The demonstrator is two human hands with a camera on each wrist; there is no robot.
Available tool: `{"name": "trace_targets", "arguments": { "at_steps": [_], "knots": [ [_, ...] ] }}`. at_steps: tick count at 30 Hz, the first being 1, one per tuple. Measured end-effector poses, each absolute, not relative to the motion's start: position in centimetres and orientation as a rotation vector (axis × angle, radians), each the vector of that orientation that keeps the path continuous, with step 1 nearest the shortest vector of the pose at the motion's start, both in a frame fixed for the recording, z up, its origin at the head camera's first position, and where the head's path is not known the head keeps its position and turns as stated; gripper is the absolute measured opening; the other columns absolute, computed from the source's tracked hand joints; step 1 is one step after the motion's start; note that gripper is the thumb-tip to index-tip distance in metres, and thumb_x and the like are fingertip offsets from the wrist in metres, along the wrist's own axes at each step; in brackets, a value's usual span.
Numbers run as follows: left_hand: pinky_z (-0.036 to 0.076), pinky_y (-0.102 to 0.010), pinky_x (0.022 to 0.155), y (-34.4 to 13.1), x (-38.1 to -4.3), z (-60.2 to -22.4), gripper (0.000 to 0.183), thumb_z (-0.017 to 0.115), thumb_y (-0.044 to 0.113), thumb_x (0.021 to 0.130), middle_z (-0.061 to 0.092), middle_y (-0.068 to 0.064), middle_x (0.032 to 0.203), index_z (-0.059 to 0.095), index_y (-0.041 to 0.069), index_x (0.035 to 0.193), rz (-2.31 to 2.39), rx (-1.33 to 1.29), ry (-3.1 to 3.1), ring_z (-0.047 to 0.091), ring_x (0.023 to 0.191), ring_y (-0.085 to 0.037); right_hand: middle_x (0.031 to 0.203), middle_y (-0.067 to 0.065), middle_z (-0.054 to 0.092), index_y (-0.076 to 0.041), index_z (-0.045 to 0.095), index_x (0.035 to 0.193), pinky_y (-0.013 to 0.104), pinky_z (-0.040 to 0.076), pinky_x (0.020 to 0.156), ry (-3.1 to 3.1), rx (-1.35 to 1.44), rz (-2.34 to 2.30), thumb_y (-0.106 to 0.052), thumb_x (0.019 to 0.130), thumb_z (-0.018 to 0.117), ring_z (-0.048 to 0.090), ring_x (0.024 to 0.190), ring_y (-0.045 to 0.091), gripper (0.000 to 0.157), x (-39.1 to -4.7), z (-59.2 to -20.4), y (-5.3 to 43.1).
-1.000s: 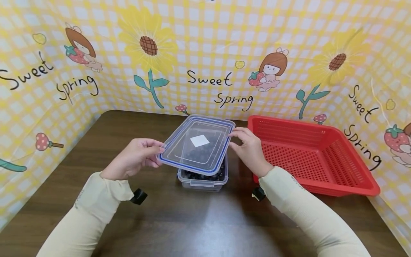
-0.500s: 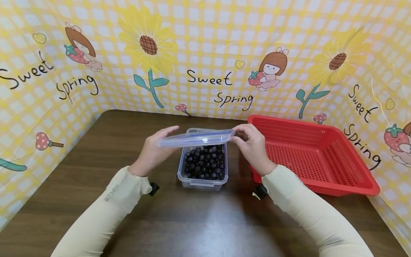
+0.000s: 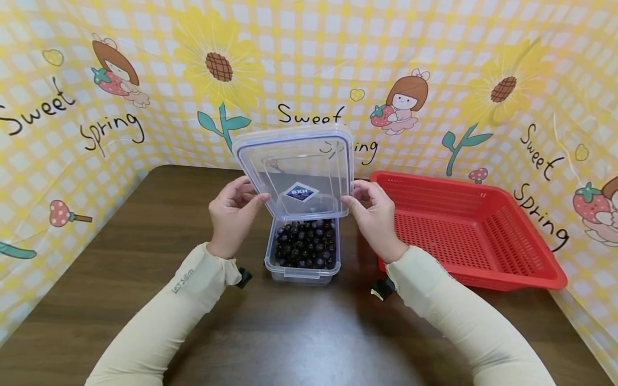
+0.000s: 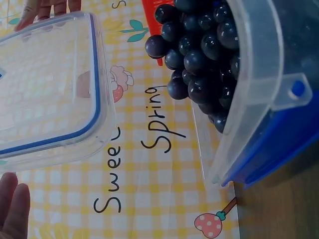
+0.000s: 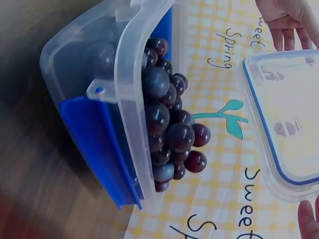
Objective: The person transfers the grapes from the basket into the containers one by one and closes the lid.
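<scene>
Both hands hold a clear plastic lid [image 3: 309, 166] with a blue seal and a blue label, tilted up over the back of a plastic container. My left hand [image 3: 234, 214] grips its left edge, thumb in front and fingers behind. On the opposite edge, my right hand [image 3: 374, 217] pinches it between thumb and fingers. Below stands the clear container [image 3: 301, 274], uncovered at the front and full of dark grapes [image 3: 306, 244]. In the left wrist view the grapes [image 4: 197, 59] heap above the rim. Blue side latches [image 5: 97, 144] hang down in the right wrist view.
A red perforated basket [image 3: 449, 241] stands on the right of the brown wooden table [image 3: 289, 332], close to the right hand. Yellow checked cloth [image 3: 309, 53] with printed flowers forms walls at the back and sides.
The lid has swung from lying nearly flat over the container to steeply tilted, its labelled face now towards me. The left hand has moved right and regripped the edge; more grapes show.
</scene>
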State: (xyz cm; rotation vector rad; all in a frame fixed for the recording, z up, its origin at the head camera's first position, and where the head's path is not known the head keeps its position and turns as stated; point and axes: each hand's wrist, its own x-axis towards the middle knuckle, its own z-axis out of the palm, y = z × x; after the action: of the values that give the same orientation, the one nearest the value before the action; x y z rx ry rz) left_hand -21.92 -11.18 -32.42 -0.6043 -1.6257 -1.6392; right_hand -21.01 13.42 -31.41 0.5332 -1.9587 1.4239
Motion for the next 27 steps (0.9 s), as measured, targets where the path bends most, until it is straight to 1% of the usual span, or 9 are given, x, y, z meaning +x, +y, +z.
{"name": "trace_targets", "arguments": {
  "at_steps": [2, 5, 8, 11, 15, 18, 23, 25, 27],
  "knots": [
    [0.048, -0.013, 0.059, -11.1, -21.9, -32.2, 0.036, 0.077, 0.000, 0.079, 0.067, 0.020, 0.085, 0.063, -0.014, 0.109, -1.631, -0.569, -1.638, 0.058, 0.066, -0.001, 0.079, 0.018, 0.058, 0.010, 0.063, 0.104, 0.016, 0.050, 0.068, -1.963, 0.538, 1.438, 0.005, 0.078, 0.075, 0.056, 0.073, 0.012, 0.028, -21.0, -31.4, 13.3],
    [0.045, -0.013, 0.057, -11.1, -22.0, -32.0, 0.035, 0.074, -0.008, 0.078, 0.065, 0.020, 0.082, 0.063, -0.012, 0.112, -1.628, -0.521, -1.686, 0.054, 0.063, -0.002, 0.077, 0.017, 0.057, 0.008, 0.063, 0.109, 0.016, 0.045, 0.062, -1.994, 0.530, 1.445, 0.003, 0.079, 0.075, 0.052, 0.071, 0.012, 0.032, -20.9, -31.4, 13.3],
    [0.040, -0.014, 0.053, -11.2, -21.9, -31.9, 0.036, 0.072, -0.011, 0.078, 0.063, 0.022, 0.079, 0.063, -0.012, 0.113, -1.626, -0.478, -1.756, 0.050, 0.060, -0.003, 0.077, 0.015, 0.056, 0.006, 0.063, 0.112, 0.017, 0.041, 0.059, -2.048, 0.492, 1.474, 0.001, 0.080, 0.075, 0.049, 0.070, 0.014, 0.034, -20.7, -31.5, 13.3],
    [0.038, -0.015, 0.049, -11.4, -21.9, -31.9, 0.036, 0.073, -0.007, 0.079, 0.063, 0.019, 0.077, 0.064, -0.010, 0.114, -1.635, -0.428, -1.828, 0.047, 0.056, -0.005, 0.078, 0.013, 0.056, 0.004, 0.062, 0.115, 0.018, 0.042, 0.058, -2.114, 0.446, 1.516, -0.002, 0.082, 0.074, 0.049, 0.069, 0.013, 0.035, -20.6, -31.5, 13.3],
    [0.048, -0.017, 0.051, -11.8, -22.1, -31.3, 0.036, 0.073, 0.001, 0.083, 0.065, 0.009, 0.078, 0.064, -0.008, 0.117, -1.734, -0.327, -1.950, 0.053, 0.054, -0.006, 0.078, 0.012, 0.058, 0.003, 0.062, 0.119, 0.018, 0.046, 0.054, -2.206, 0.380, 1.598, -0.004, 0.086, 0.071, 0.051, 0.064, 0.010, 0.036, -21.0, -30.9, 13.1],
    [0.055, -0.023, 0.054, -12.4, -22.5, -30.3, 0.040, 0.072, 0.007, 0.086, 0.065, 0.007, 0.080, 0.061, -0.008, 0.121, -1.886, -0.246, -2.078, 0.060, 0.054, -0.005, 0.078, 0.011, 0.058, 0.001, 0.060, 0.125, 0.020, 0.050, 0.051, -2.314, 0.287, 1.685, -0.006, 0.087, 0.070, 0.054, 0.060, 0.009, 0.040, -21.5, -29.9, 12.9],
    [0.055, -0.025, 0.052, -13.4, -23.7, -28.3, 0.045, 0.069, 0.015, 0.089, 0.066, 0.008, 0.077, 0.057, -0.008, 0.126, -2.067, -0.127, -2.311, 0.062, 0.049, -0.009, 0.089, 0.013, 0.059, -0.010, 0.051, 0.140, 0.029, 0.057, 0.058, -2.549, 0.092, 1.831, -0.014, 0.090, 0.068, 0.062, 0.062, 0.013, 0.053, -22.2, -27.9, 12.7],
    [0.054, -0.024, 0.050, -13.8, -24.1, -27.8, 0.046, 0.069, 0.018, 0.089, 0.067, 0.008, 0.075, 0.057, -0.007, 0.127, -2.089, -0.080, -2.396, 0.061, 0.048, -0.011, 0.093, 0.014, 0.059, -0.014, 0.048, 0.143, 0.034, 0.058, 0.063, -2.610, 0.035, 1.900, -0.016, 0.091, 0.067, 0.064, 0.064, 0.016, 0.055, -22.5, -27.5, 12.7],
    [0.053, -0.023, 0.050, -14.0, -24.5, -27.3, 0.046, 0.069, 0.020, 0.090, 0.068, 0.006, 0.077, 0.057, -0.006, 0.126, -2.082, -0.040, -2.487, 0.062, 0.049, -0.011, 0.093, 0.012, 0.063, -0.015, 0.046, 0.144, 0.036, 0.058, 0.066, -2.635, -0.002, 1.981, -0.016, 0.092, 0.066, 0.065, 0.063, 0.016, 0.056, -22.8, -27.2, 12.7]
  ]
}}
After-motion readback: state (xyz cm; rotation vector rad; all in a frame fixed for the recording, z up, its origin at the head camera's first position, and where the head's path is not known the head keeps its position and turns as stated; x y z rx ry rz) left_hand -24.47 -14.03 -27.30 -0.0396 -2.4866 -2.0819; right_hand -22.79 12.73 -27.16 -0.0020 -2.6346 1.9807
